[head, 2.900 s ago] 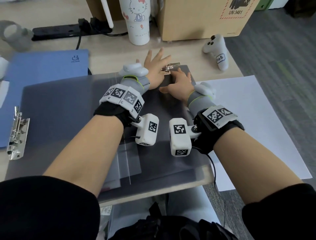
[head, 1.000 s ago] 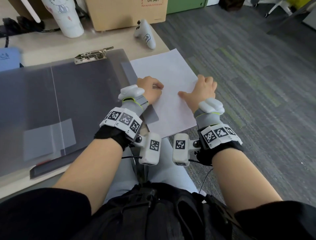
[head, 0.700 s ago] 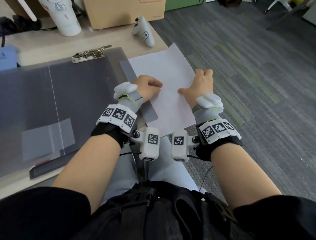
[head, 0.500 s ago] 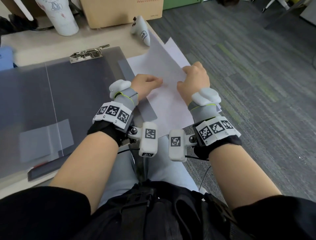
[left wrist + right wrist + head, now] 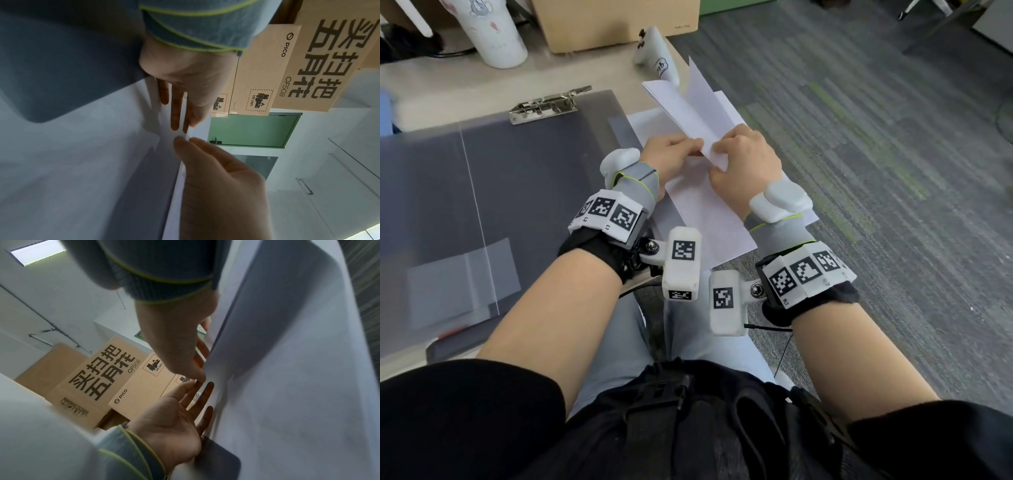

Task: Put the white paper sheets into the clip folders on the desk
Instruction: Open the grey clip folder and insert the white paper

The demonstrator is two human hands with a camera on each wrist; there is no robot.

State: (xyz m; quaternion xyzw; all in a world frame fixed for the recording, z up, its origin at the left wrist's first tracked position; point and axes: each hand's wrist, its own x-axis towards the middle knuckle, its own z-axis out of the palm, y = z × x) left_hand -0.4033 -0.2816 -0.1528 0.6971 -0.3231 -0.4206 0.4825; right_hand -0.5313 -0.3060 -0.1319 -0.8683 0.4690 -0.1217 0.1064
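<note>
Two hands meet over the paper, and we count them off: our left hand point(image 5: 667, 154) and our right hand point(image 5: 743, 161), thumbs nearly touching. Both pinch the near edge of the lifted white sheets point(image 5: 688, 106), thumb above and fingers beneath; from the left wrist view the left fingers point(image 5: 175, 112) lie straight along the underside of the paper, from the right wrist view the right fingers point(image 5: 202, 348) slip under the same edge. We hold a small bundle raised off the pile, fanned at its far end into at least three leaves; the exact number we cannot tell. Below both hands lies one flat stack of white paper point(image 5: 709, 219), overhanging the edge of the table point(image 5: 448, 92) toward the grey carpet point(image 5: 893, 171).

Left of our left hand we see one open grey clip folder point(image 5: 500, 178) lying flat, with one metal clip point(image 5: 548, 106) at its far edge, well apart from the sheets. Beyond the hands we count one white controller point(image 5: 654, 51) just past the lifted sheets, one cardboard box point(image 5: 613, 20) in the head view, and one white tumbler point(image 5: 496, 31) to the far left. On each wrist sits one camera block with printed markers.
</note>
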